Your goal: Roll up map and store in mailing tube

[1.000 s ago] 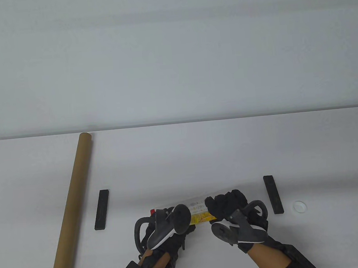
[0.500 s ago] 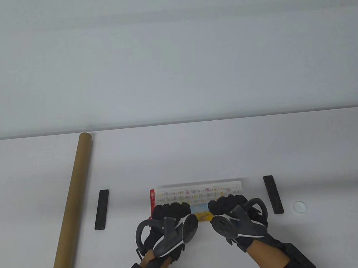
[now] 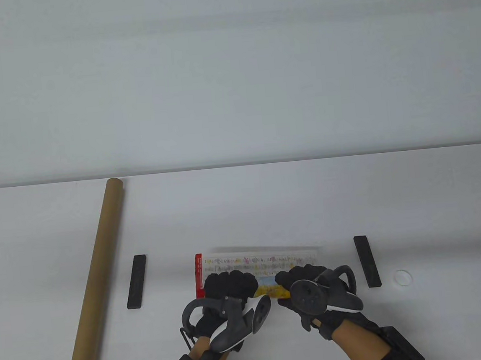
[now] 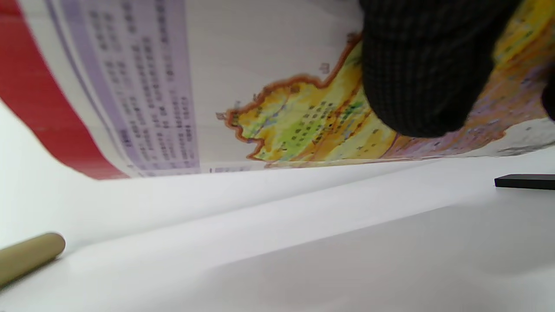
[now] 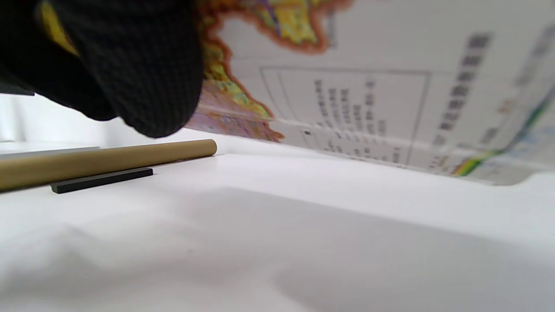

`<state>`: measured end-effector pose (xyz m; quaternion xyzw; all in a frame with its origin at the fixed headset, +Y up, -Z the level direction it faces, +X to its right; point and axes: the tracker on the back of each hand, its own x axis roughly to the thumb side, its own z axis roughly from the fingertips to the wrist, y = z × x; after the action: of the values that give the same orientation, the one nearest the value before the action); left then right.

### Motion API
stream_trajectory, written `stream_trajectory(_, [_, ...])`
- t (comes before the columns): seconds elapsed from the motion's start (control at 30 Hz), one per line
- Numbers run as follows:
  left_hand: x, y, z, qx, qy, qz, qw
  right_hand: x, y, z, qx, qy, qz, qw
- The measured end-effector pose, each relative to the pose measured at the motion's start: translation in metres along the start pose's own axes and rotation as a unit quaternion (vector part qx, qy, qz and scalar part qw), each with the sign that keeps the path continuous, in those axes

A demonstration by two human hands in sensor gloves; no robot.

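The map (image 3: 256, 262) is a partly rolled printed sheet with a red left edge, near the table's front middle. My left hand (image 3: 228, 286) grips its left part and my right hand (image 3: 301, 277) grips its right part, fingers curled over the sheet. The left wrist view shows the map (image 4: 173, 86) curving up off the table under a gloved finger (image 4: 425, 65). The right wrist view shows the same map (image 5: 368, 86) and a finger (image 5: 130, 65). The brown mailing tube (image 3: 99, 268) lies at the far left, apart from both hands, with its open end toward the front.
A black bar (image 3: 136, 281) lies between the tube and the map. A second black bar (image 3: 367, 260) lies right of the map. A white round cap (image 3: 403, 277) sits near the right bar. The tube (image 5: 104, 160) and left bar (image 5: 102, 180) also show in the right wrist view.
A second ago the map was a tight roll under my hands. It has since opened into a wider strip, and it has shifted a little to the left with my hands.
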<state>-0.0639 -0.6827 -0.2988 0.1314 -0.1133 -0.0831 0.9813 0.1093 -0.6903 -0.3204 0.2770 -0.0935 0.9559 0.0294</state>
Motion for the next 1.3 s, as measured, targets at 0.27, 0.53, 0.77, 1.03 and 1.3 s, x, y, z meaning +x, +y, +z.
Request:
stream_trajectory(0.27, [-0.014, -0.008, -0.007, -0.100, 0.022, 0.104, 0.989, 0.014, -0.006, 0.004, -0.048, -0.019, 0.115, 0.992])
stream_trajectory(0.53, [-0.019, -0.016, -0.010, -0.156, 0.014, 0.160, 0.975, 0.016, -0.007, 0.003, -0.033, -0.021, 0.132, 0.991])
stream_trajectory(0.77, [-0.006, -0.006, -0.005, -0.092, -0.001, 0.063, 0.994, 0.009, -0.006, 0.000, -0.004, 0.000, 0.085, 0.996])
stream_trajectory(1.03, [0.000, 0.001, 0.002, 0.006, 0.001, 0.008, 1.000, -0.001, -0.004, -0.002, 0.035, 0.013, -0.026, 0.999])
stream_trajectory(1.3, [-0.002, -0.001, 0.000, -0.013, 0.003, 0.019, 1.000, 0.003, -0.005, 0.001, 0.009, 0.000, 0.011, 1.000])
